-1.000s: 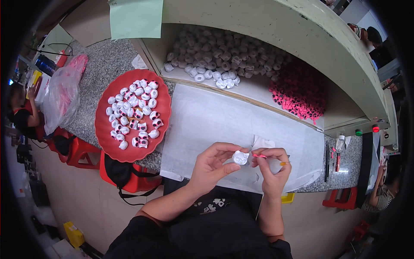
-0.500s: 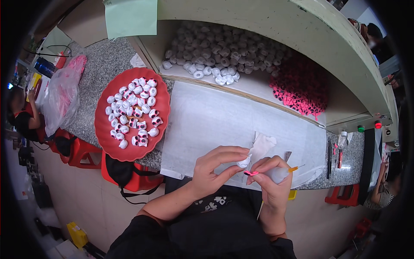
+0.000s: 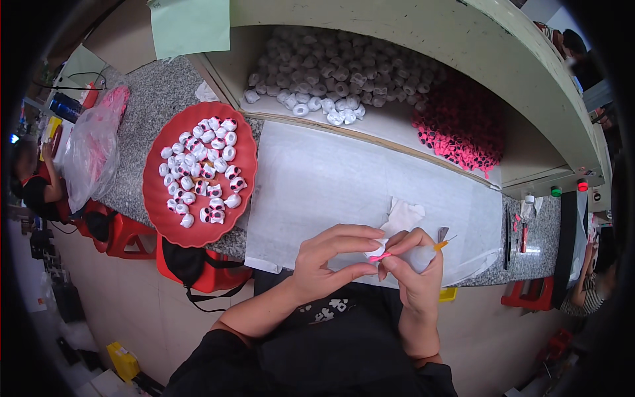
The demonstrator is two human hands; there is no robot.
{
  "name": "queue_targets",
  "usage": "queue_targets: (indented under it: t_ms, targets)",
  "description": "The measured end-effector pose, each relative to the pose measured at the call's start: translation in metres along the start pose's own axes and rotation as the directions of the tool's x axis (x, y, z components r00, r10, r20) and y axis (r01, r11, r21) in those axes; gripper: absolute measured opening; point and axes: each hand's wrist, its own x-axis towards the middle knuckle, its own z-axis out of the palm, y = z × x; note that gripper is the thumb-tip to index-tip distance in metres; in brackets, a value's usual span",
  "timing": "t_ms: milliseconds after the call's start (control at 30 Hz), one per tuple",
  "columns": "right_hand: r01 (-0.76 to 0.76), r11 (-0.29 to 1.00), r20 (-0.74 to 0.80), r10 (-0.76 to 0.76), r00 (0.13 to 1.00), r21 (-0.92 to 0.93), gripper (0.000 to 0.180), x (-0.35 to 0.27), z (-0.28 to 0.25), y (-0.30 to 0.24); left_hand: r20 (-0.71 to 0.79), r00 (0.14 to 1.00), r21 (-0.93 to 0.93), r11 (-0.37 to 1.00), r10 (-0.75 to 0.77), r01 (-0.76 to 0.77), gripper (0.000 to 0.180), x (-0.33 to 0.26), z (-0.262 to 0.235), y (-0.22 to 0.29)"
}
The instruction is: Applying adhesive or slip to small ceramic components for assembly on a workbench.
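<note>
White piece (image 3: 374, 247) (1) is sitting in L hand (image 3: 324, 260), fingers + thumb curled round it; R hand (image 3: 415, 272) is pinching 1 pink piece (image 3: 379, 257) against it, also cradling 1 bottle (image 3: 421, 258), part-hidden. Red tray (image 3: 198, 236) is holding approx. 40 pcs (image 3: 229, 153), overlapping, exact no. unclear. White paper (image 3: 311, 178) is covering granite bench (image 3: 149, 99); 3 co-workers (image 3: 34, 188) are showing, partly cut off.

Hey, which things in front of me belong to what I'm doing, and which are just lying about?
Likely part of the work:
white piece, in your left hand
pink piece and needle-tipped bottle, in your right hand
white heap
pink heap
red tray

Probably just lying about:
clear plastic bag
blue can
black bag
</note>
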Motion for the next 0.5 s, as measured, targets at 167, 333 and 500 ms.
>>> queue_targets:
  t_ms: [167, 333, 500]
  targets:
    - [-0.007, 1.000, 0.031, 0.007, 0.999, -0.019, 0.011, -0.0023, 0.0021, -0.0012, -0.001, 0.999, -0.137, 0.989, -0.049, 0.048, 0.025, -0.0021, 0.0000, -0.0002]
    - [0.029, 0.996, 0.004, -0.029, 1.000, -0.089, 0.011, -0.0039, 0.0054, -0.0005, 0.021, 0.994, -0.249, 0.963, -0.103, 0.105, 0.022, -0.0032, 0.0001, 0.0012]
    - [0.052, 0.991, -0.010, -0.054, 0.999, -0.125, 0.011, -0.0057, 0.0074, -0.0012, 0.031, 0.993, -0.280, 0.952, -0.115, 0.119, 0.023, -0.0045, 0.0001, 0.0022]
